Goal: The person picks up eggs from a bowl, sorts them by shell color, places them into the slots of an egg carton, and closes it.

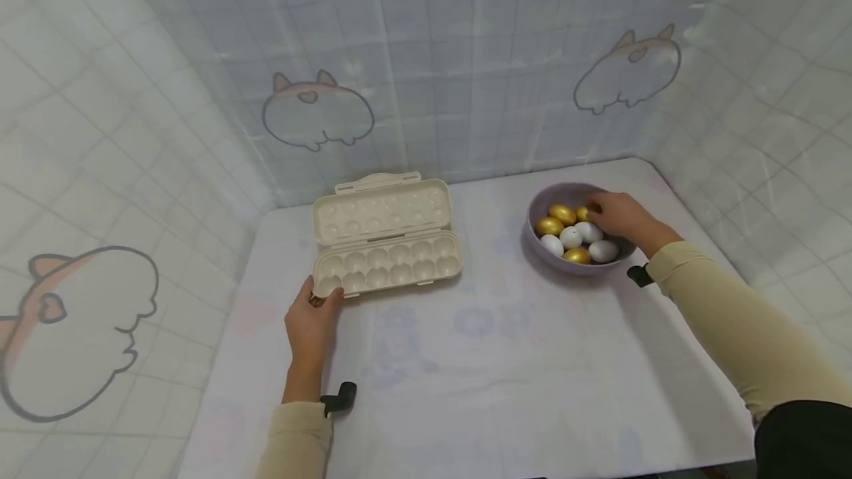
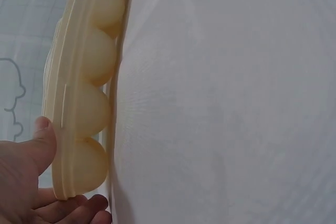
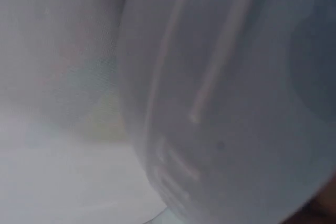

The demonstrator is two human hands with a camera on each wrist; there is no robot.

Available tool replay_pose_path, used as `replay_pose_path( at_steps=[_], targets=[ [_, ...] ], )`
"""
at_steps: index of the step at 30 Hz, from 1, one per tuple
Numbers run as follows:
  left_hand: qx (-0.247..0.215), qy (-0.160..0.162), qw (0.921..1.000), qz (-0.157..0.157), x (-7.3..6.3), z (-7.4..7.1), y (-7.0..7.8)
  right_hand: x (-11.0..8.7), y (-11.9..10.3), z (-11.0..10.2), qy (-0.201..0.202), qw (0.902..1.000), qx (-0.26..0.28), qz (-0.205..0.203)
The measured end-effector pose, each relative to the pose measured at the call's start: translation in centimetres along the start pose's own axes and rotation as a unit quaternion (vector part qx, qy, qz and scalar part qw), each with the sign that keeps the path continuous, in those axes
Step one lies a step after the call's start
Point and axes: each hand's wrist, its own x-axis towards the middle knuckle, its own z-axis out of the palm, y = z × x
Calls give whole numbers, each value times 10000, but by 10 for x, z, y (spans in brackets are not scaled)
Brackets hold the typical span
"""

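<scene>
An open cream plastic egg carton (image 1: 388,261) lies at the left of the table, its lid (image 1: 382,213) leaning back and its cups bare. My left hand (image 1: 315,320) holds its near left corner, thumb along the front side and fingers around the end; the left wrist view shows the thumb (image 2: 46,137) against the wall beside the rounded cups. A purple bowl (image 1: 542,251) stands at the right with several gold and white eggs. Inside its right rim, my right hand (image 1: 620,214) pinches a gold egg (image 1: 583,213), partly hidden by the fingers. The bowl's outer wall (image 3: 210,103) fills the right wrist view.
A white cloth (image 1: 479,368) covers the table. Pale tiled-pattern curtains (image 1: 452,80) with animal drawings hang behind it and along both sides. Another gold egg (image 1: 576,256) lies near the bowl's front, beside a white egg (image 1: 603,250).
</scene>
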Motion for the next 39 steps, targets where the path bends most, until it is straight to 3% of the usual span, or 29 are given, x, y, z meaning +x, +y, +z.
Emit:
replay_pose_path(
  at_steps=[12,17,23,31,39],
  targets=[
    [40,-48,9995,-319,-6,-1,-4,9,0,6,-35,9992,-362,-178],
    [-16,-16,9995,-313,-5,-2,-2,11,0,8,155,9985,-415,-321],
    [-51,30,9997,-255,-4,-1,-2,12,1,9,298,9986,-313,-317],
    [-51,41,9998,-202,-2,-1,0,9,5,4,265,9995,-177,10],
    [-97,22,9997,-232,3,-3,2,8,-6,-13,545,9981,231,-145]
  ],
)
